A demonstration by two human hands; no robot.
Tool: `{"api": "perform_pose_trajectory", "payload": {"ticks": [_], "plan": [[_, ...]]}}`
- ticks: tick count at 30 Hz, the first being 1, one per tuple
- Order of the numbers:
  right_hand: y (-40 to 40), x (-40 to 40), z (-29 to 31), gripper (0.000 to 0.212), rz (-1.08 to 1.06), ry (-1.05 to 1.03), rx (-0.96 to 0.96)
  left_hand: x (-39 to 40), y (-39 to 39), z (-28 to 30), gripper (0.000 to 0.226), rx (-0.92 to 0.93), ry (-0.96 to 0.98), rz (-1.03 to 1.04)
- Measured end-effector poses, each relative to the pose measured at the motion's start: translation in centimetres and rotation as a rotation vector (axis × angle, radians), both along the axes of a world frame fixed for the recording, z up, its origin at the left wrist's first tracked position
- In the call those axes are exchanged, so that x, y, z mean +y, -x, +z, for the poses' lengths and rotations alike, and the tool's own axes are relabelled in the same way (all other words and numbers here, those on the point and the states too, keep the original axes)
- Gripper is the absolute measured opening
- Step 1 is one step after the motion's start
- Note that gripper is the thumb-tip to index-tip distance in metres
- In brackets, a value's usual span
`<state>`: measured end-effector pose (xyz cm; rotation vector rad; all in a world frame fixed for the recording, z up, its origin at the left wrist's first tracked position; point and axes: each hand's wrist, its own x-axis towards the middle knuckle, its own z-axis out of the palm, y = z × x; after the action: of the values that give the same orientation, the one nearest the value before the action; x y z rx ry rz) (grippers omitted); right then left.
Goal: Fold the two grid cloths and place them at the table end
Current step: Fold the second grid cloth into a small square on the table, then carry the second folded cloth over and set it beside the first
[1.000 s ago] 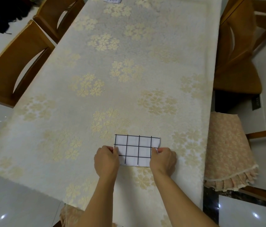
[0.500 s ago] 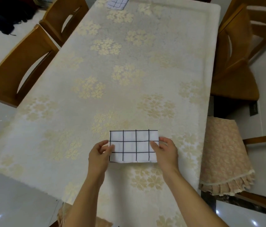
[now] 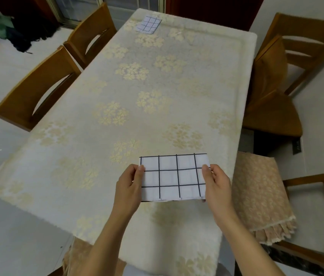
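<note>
A folded white cloth with a dark grid [image 3: 174,177] is held flat just above the near part of the table. My left hand [image 3: 130,184] pinches its left edge, thumb on top. My right hand [image 3: 217,183] pinches its right edge the same way. A second folded grid cloth [image 3: 148,24] lies at the far end of the table [image 3: 157,92], which is covered by a cream floral tablecloth.
Two wooden chairs [image 3: 37,90] stand along the left side and two more [image 3: 288,76] on the right. A peach seat cover [image 3: 260,196] hangs over a chair at the near right. Dark bags [image 3: 23,32] sit on the floor at the far left.
Both hands lifted the folded cloth off the table and hold it by its side edges. The view tilted up, so the far table end with the other cloth came into sight.
</note>
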<state>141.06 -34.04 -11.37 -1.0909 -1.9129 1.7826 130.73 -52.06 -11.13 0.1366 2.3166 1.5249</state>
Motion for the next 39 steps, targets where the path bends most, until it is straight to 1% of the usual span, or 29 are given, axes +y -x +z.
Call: {"api": "perform_pose_trajectory", "payload": {"ticks": [2, 6, 9, 15, 21, 24, 27, 31, 35, 39], "plan": [[-0.5, 0.3, -0.1, 0.054, -0.004, -0.067, 0.000, 0.5, -0.8, -0.2, 0.033, 0.047, 0.037, -0.009], [-2.1, 1.0, 0.1, 0.042, 0.038, -0.159, -0.005, 1.0, -2.3, -0.6, 0.034, 0.049, 0.054, 0.007], [-3.5, 1.4, 0.2, 0.035, 0.085, -0.195, 0.021, 1.3, -3.5, -0.4, 0.033, 0.086, 0.076, 0.029], [-4.3, 2.6, -0.4, 0.034, 0.156, -0.227, 0.034, 1.4, -6.4, 0.3, 0.030, 0.140, 0.128, 0.150], [-4.0, 3.9, -0.2, 0.035, 0.349, -0.287, 0.039, 1.5, -10.9, 1.6, 0.031, 0.182, 0.144, 0.373], [-4.4, 3.7, 0.8, 0.032, 0.483, -0.302, 0.063, 1.2, -13.7, 1.8, 0.032, 0.194, 0.168, 0.501], [-4.8, 2.9, 1.3, 0.034, 0.627, -0.309, 0.086, 0.6, -17.0, 2.6, 0.033, 0.197, 0.155, 0.647], [-5.3, 0.0, 1.6, 0.036, 0.816, -0.309, 0.130, -1.4, -21.3, 3.4, 0.032, 0.270, 0.194, 0.840], [-6.5, -4.2, 1.7, 0.034, 1.004, -0.275, 0.169, -4.8, -26.2, 2.2, 0.030, 0.184, 0.189, 1.042], [-8.1, -8.8, 2.3, 0.030, 1.176, -0.258, 0.198, -7.3, -31.0, 2.6, 0.030, 0.142, 0.184, 1.225]]}}
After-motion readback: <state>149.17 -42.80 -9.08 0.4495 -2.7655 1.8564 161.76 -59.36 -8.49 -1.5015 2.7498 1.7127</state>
